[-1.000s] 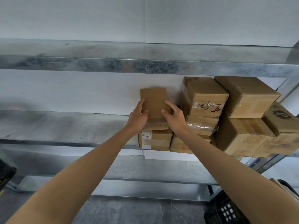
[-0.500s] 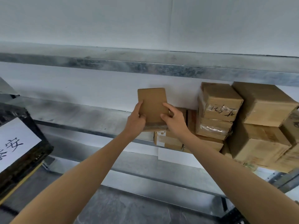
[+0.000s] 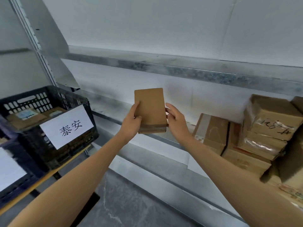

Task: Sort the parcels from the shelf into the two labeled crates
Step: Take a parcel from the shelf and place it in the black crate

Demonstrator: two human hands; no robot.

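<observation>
Grey stone-like floor [image 3: 127, 207] nearest, at the bottom; stretching both bare forearms out over it. Passing a dark blue crate [image 3: 27, 159] at the far left edge, with a white sheet [image 3: 9, 171] on its front too blurred to read. Just behind that, noting a black slotted crate [image 3: 41, 102] sitting on a yellow-edged board [image 3: 54, 171], wearing a white label [image 3: 67, 126] with two handwritten characters and holding a few flat packets [image 3: 27, 115] inside. Further out, gripping a flat brown parcel [image 3: 150, 107] with the left hand [image 3: 131, 123]: laying the thumb across the near face, curling the fingers behind the left edge. Holding it upright in mid-air, taped end down, in front of the metal shelf [image 3: 111, 104], between the black slotted crate and the shelf stack, touching neither. Touching its right edge with the right hand [image 3: 177, 123], fingers only loosely bent and spread, not wrapping round. Beyond the hands, seeing the metal shelf running left to right and carrying stacked parcels [image 3: 246, 154] at its right end, brown cardboard, piling two or three high. Noting a taped box [image 3: 275, 115] on top of them, showing black scribbled marks under clear tape. Higher up, seeing an upper shelf rail [image 3: 188, 71] crossing the view, and ending at the white wall [image 3: 164, 27] behind everything.
</observation>
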